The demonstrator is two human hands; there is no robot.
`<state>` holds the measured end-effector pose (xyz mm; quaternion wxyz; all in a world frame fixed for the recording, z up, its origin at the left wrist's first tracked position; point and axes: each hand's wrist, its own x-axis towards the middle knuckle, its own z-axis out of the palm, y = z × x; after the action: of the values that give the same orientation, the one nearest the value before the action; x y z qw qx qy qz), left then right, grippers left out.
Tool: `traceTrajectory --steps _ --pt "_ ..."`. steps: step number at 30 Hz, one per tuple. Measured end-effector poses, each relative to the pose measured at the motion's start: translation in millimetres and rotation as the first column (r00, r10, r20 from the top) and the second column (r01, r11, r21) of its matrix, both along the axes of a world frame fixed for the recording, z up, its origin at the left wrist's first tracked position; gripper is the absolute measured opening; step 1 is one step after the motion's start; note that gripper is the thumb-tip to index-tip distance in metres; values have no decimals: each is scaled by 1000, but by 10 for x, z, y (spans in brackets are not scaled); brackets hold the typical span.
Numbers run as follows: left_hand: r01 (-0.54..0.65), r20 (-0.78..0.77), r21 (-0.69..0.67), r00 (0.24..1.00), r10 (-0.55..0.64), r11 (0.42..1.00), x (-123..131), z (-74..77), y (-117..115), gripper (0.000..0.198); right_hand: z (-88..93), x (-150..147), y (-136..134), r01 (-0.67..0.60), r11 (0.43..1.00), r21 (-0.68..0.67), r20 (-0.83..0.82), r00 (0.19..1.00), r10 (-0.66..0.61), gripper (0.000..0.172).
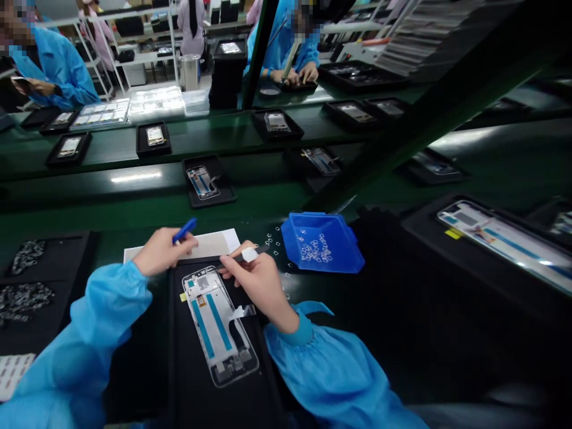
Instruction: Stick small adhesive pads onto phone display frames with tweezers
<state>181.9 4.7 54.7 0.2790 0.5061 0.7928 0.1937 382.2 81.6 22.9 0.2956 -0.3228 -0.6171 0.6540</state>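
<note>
On the green counter [250, 223], phone frame [220, 330] lies flat in a black tray [190, 396], top end between the two hands. Left hand [163, 251]: fingers curled closed round a blue pen-like tool [185, 230], just above the frame's top-left corner. Right hand [261, 283]: pinched on a slim dark tool [236, 258] (white wrap on it), tip at the frame's top edge; can't tell if touching. Pale strip [205, 246] sits behind the tray. Blue bin [355, 257] of small rings [318, 250] right of it, a few loose beside.
</note>
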Motion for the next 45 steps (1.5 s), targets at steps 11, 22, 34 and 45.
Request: traceTrajectory --steps 11,22,34,45 --pt "112 -170 -60 978 -121 992 333 -41 -193 30 -104 -97 42 -68 984 167 192 981 36 22" --pt "109 -207 -109 970 -130 988 318 -79 -179 29 -119 -110 65 -78 989 125 194 980 53 22" --pt "118 -223 -116 965 -142 986 334 -69 -181 25 -136 -103 53 -73 987 142 197 979 44 20" --pt "85 -417 -190 895 -159 978 467 -102 -196 26 -129 -86 48 -78 955 285 202 979 20 12"
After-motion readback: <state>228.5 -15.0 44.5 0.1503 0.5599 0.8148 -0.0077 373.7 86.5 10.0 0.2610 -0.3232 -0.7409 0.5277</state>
